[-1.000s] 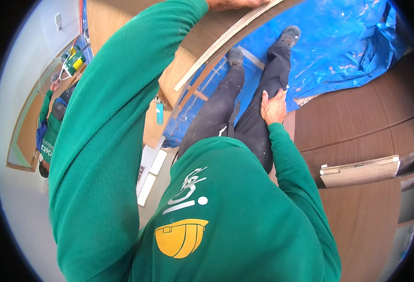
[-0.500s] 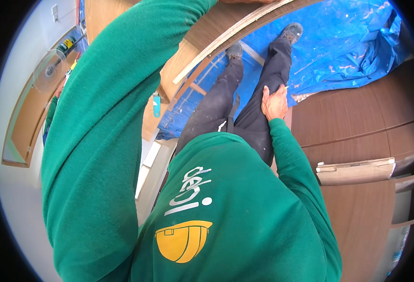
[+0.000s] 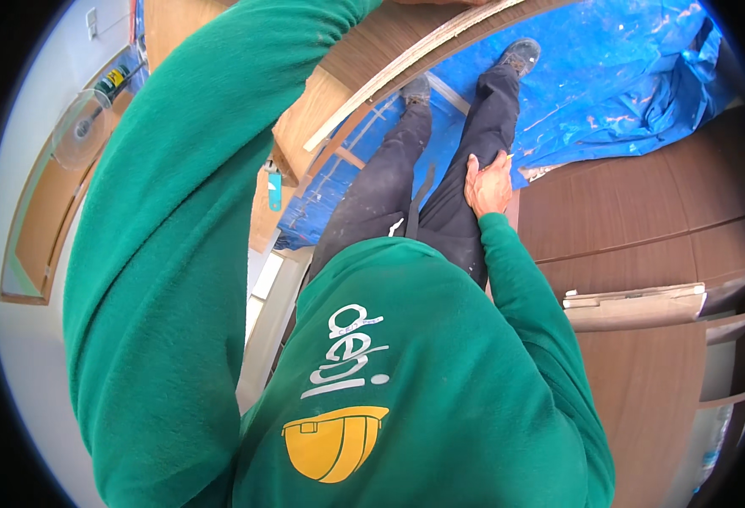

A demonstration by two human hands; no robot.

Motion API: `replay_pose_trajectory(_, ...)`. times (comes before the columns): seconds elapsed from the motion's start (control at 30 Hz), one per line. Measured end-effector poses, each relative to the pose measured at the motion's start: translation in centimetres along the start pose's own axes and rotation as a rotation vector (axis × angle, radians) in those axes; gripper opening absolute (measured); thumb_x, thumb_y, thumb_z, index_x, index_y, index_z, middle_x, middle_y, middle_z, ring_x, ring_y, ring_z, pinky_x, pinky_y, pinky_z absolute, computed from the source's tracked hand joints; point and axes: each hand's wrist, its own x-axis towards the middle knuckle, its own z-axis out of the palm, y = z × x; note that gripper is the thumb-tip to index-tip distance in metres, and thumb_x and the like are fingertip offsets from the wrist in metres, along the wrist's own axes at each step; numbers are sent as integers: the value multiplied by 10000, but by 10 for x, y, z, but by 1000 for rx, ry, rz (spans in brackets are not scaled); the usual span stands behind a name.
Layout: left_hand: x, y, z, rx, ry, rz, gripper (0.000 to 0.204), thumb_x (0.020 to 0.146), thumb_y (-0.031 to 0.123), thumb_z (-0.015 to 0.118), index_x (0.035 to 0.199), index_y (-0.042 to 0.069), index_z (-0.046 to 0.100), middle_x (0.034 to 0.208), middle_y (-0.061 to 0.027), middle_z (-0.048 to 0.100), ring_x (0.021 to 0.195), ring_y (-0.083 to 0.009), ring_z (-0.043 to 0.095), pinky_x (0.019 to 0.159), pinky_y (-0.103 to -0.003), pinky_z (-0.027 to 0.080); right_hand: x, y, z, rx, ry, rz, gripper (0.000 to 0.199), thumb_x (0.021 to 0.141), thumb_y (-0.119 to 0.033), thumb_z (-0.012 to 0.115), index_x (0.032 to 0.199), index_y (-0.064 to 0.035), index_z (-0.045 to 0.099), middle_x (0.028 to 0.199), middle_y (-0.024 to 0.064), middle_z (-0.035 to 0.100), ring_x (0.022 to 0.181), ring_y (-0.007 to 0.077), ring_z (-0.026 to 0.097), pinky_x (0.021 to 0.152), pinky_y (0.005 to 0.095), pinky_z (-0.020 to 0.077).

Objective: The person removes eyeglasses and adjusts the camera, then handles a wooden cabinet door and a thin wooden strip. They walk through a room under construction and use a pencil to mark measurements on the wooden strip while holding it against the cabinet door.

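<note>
My left arm, in a green sleeve, reaches up and across to a brown wood-grain panel (image 3: pixel 389 42). Only a sliver of my left hand (image 3: pixel 444 2) shows at the top edge, by the panel; its fingers are out of sight. Lower down, my right hand (image 3: pixel 488 186) rests on my right leg (image 3: pixel 466 161), in dark trousers. From between its fingers pokes the tip of a thin pale yellow stick (image 3: pixel 510 158), too small to make out further. The panel's curved edge (image 3: pixel 406 72) is pale and looks layered.
Blue sheeting (image 3: pixel 593 85) covers the floor under my shoes and bunches up at the right. Dark brown boards (image 3: pixel 618 203) lie to the right, near a pale flat piece (image 3: pixel 635 306) and an open shelf unit (image 3: pixel 732 364). A teal tag-like piece (image 3: pixel 274 191) is beside the wood at left.
My view and torso have shifted slightly, and the left sleeve now covers coloured things formerly visible behind it. My right hand stays on the leg; the left arm keeps reaching to the panel.
</note>
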Motion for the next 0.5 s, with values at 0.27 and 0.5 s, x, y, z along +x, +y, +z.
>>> replay_pose_trajectory(0.27, -1, -1, -2, 13, 2, 17, 1106, 804, 818, 592, 1648, 168, 298, 1689, -270, 173, 1582, -431, 131, 1285, -565, 74, 2, 7, -25, 125, 55, -42, 738, 945, -403, 696, 1468, 52, 445, 1469, 320, 498, 1299, 474, 548, 1088, 488, 458)
replay_pose_trajectory(0.5, -16, 3, -2, 19, 118, 15, 1068, 839, 803, 569, 1631, 126, 334, 1668, -294, 234, 1571, -434, 187, 1292, -531, 104, 19, 3, -29, -18, 546, -444, 660, 936, -303, 736, 1442, 39, 487, 1462, 301, 522, 1370, 476, 481, 1125, 503, 411)
